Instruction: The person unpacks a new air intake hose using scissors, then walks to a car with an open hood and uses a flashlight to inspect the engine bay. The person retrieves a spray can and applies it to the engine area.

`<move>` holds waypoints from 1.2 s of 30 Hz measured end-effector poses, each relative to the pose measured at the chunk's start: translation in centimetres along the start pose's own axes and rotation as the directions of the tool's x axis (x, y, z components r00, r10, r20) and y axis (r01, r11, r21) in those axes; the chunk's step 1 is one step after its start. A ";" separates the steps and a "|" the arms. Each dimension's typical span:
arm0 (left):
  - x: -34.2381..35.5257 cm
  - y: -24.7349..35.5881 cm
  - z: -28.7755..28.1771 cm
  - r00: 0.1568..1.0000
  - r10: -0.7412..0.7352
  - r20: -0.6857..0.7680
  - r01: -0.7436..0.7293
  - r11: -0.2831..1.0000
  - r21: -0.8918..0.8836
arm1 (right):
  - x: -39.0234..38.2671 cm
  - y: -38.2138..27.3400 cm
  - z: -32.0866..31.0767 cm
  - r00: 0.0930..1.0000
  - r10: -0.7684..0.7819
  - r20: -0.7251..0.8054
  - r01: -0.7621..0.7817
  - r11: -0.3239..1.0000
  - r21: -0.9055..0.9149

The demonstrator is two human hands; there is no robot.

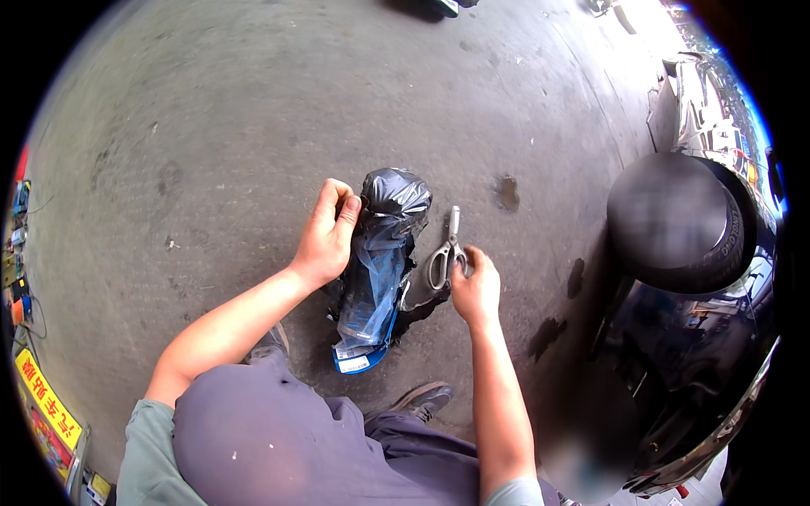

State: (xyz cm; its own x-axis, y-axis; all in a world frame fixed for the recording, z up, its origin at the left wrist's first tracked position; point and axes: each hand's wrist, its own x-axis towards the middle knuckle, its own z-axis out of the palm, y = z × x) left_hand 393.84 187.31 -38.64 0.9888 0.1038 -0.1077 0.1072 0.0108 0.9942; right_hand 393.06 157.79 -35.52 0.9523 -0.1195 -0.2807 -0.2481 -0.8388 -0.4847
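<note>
A long package stands or lies on the floor in front of me, its far end wrapped in shiny black plastic point(396, 191). Lower down, clear bluish film point(371, 287) shows through the torn black wrap, and the near end is blue with white labels point(354, 363). My left hand point(325, 236) pinches the wrap at its upper left side, thumb and fingers closed. To the right of the package, my right hand point(477, 287) has its fingers closed at the handle loops of grey scissors point(440, 267). Their blades point away from me, apart from the package.
At the right stand a black tyre point(734, 244) and a dark, glossy car body point(692, 337). My shoe point(422, 399) is close behind the package. A yellow sign point(46, 396) and assorted goods line the left edge. Dark stains point(507, 193) mark the grey floor point(253, 110).
</note>
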 end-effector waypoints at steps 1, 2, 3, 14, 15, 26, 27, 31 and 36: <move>-0.2 0.2 0.0 0.999 0.048 0.007 -0.048 0.999 0.008 | -0.4 -1.6 0.2 0.994 -0.090 -0.066 0.098 0.988 0.117; -0.4 0.3 0.0 0.995 0.095 0.016 -0.095 0.995 0.017 | -0.7 -3.2 0.6 0.990 -0.140 -0.008 0.135 0.943 0.305; -0.6 0.7 -0.1 0.990 0.141 0.028 -0.142 0.990 0.021 | -1.1 -6.1 0.5 0.980 -0.194 0.038 0.153 0.863 0.482; -0.5 2.4 -1.2 0.980 0.033 0.198 -0.064 0.986 0.152 | -1.1 -8.2 3.9 0.877 -0.411 -0.249 0.481 0.755 0.446; -0.4 2.2 -1.4 0.983 0.099 0.153 -0.129 0.971 0.203 | -1.3 -8.3 3.8 0.890 -0.382 -0.248 0.455 0.733 0.506; 4.7 -1.3 -0.5 0.775 -0.512 0.371 0.631 0.597 -0.495 | 1.9 -6.0 4.4 0.949 0.241 -0.205 -0.117 0.868 0.483; 4.9 -2.3 -0.9 0.806 -0.518 0.286 0.590 0.662 -0.463 | 1.4 -7.6 4.3 0.921 0.092 -0.378 0.000 0.972 0.237; 4.9 -5.1 -1.8 0.873 -0.486 0.036 0.465 0.809 -0.359 | -0.7 -8.0 2.0 0.949 -0.310 -0.054 0.298 0.830 0.471; 4.0 -4.6 -1.6 0.871 -0.491 0.011 0.449 0.787 -0.424 | -3.2 -10.5 6.1 0.935 -0.272 0.226 0.215 0.944 0.250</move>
State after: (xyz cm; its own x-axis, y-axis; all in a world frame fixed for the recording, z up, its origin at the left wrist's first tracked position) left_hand 397.15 189.27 -43.63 0.8101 0.0738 -0.5816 0.4836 0.4768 0.7340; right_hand 391.55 170.18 -34.55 0.9183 0.2363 -0.3175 -0.0742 -0.6851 -0.7246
